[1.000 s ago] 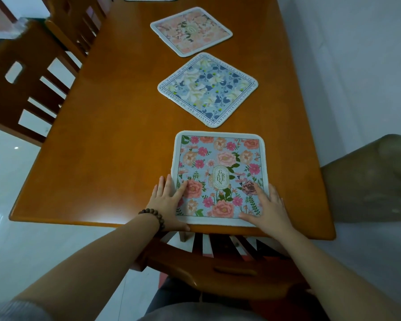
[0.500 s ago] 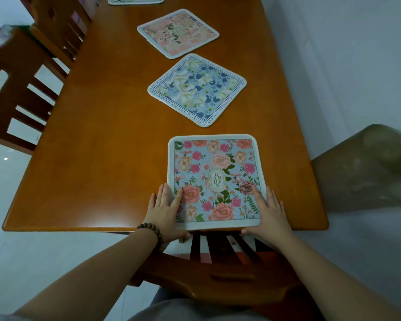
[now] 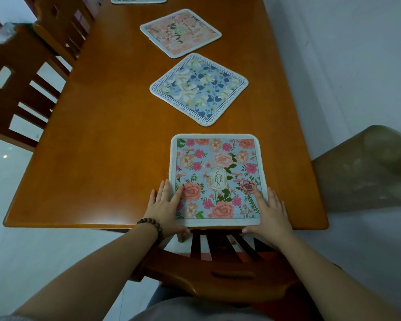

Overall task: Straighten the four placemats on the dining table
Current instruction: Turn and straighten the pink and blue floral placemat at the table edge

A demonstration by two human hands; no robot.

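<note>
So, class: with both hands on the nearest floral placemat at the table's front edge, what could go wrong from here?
1. The pink-flowered rectangular placemat lies flush with the wooden table's near edge; pulled nearer, it could overhang or slip off.
2. The left hand and right hand press only its near corners, so uneven pushing might skew it.

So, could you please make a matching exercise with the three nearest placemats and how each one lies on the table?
Things:
1. garden placemat
2. blue placemat
3. pink placemat

States:
A. turned like a diamond, in the middle of the row
B. square to the near table edge, under both hands
C. slightly rotated, beyond the diamond one

Pairs: 1-B, 2-A, 3-C
</note>
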